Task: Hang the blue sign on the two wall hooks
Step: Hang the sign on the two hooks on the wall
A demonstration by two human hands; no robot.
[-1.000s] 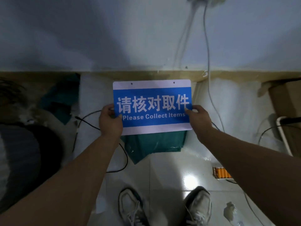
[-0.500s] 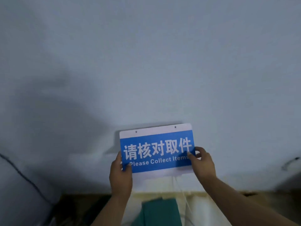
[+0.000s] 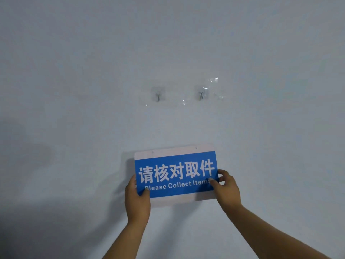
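Observation:
The blue sign [image 3: 176, 173] has white borders, white Chinese characters and the words "Please Collect Items". It is held flat against the pale wall, tilted slightly up to the right. Two small holes sit in its white top strip. My left hand [image 3: 137, 200] grips its lower left corner and my right hand [image 3: 226, 187] grips its lower right edge. Above the sign, well apart from it, two clear adhesive hooks are stuck on the wall: the left hook [image 3: 158, 95] and the right hook [image 3: 201, 94].
The pale blue-grey wall [image 3: 74, 71] fills the whole view. Scraps of clear tape [image 3: 213, 80] glint beside the right hook. My shadow darkens the wall at the lower left.
My view has swung up from the floor to the wall. Both hands have raised the sign along the wall, and the two hooks have come into sight above it.

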